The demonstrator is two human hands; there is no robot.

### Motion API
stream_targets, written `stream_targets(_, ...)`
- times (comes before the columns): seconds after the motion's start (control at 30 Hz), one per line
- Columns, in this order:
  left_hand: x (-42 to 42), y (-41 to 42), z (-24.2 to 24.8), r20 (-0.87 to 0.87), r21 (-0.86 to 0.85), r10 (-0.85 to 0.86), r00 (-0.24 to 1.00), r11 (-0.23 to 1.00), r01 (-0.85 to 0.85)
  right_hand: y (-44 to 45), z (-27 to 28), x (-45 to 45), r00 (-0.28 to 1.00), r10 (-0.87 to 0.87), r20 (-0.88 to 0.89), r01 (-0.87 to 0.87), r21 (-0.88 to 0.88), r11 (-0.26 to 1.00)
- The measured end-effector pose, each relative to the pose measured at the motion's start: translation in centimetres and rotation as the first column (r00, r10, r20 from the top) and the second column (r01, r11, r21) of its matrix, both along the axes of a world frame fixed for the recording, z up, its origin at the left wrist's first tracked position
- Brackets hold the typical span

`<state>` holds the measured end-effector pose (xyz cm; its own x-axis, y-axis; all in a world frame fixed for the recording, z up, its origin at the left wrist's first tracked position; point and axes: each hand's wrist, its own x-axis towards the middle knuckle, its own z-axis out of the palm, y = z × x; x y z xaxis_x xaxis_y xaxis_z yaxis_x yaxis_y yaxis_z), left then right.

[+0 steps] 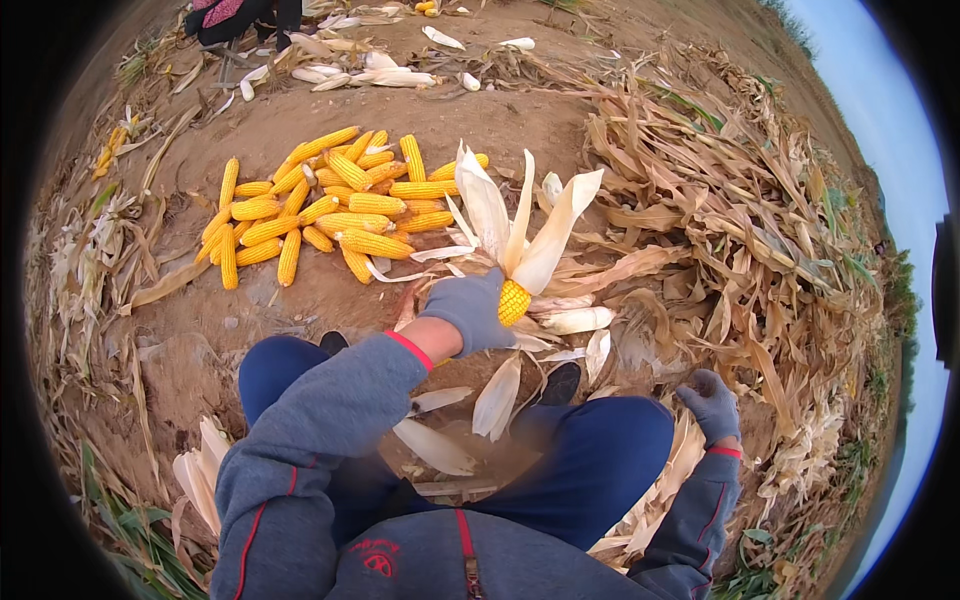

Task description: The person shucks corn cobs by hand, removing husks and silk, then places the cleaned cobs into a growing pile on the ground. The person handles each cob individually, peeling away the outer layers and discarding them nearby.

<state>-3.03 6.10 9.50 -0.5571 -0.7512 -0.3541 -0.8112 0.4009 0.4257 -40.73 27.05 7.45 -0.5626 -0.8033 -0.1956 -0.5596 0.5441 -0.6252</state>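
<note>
My left hand (466,311), in a grey glove, is closed on a corn cob (514,302) with yellow kernels. Pale husk leaves (517,217), peeled back, fan out from the cob above the hand. At the right, beside my knee, my right hand (706,405) wears a matching glove; its fingers are curled, with no object visible in them. A heap of husked yellow corn cobs (349,223) lies on the soil, up and to the left of my left hand. Several loose husks (497,397) lie between my feet.
Dry corn stalks and leaves (697,202) are piled high at the right. An ear still in its husk (577,320) lies right of the held cob. More husks (375,77) are scattered farther off, near a seated person (244,19). Green leaves (135,525) stand at lower left.
</note>
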Motion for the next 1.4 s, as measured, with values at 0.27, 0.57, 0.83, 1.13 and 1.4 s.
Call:
stream_targets(0.27, -1.2, 0.8, -1.2, -0.041, -0.172, -0.043, 0.998, 0.984, 0.036, -18.2, -1.4, 20.1, 0.747, 0.351, 0.565, -0.292, -0.196, 0.936)
stream_targets(0.57, -1.6, 0.7, -0.4, -0.222, -0.22, -0.011, 0.975, 0.975, -0.039, -20.0, -0.6, 22.2, 0.274, 0.206, 0.939, 0.574, -0.332, 0.749)
stream_targets(0.83, -2.0, 0.5, -0.1, -0.141, 0.039, 0.082, 0.987, 0.996, -0.077, -20.5, 0.6, 21.4, 0.55, 0.129, 0.825, 0.445, -0.42, 0.791)
stream_targets(1.13, -1.9, 0.6, -2.4, -0.375, -0.004, 0.093, 0.922, 0.995, -0.101, -21.4, -2.0, 20.2, 0.619, 0.331, 0.712, 0.361, -0.633, 0.685)
stream_targets(1.4, -3.0, 2.9, -4.0, -0.353, 0.93, 0.802, 0.481, 0.244, 0.276, -21.6, 4.2, 22.6, 0.071, 0.361, 0.93, 0.564, -0.336, 0.754)
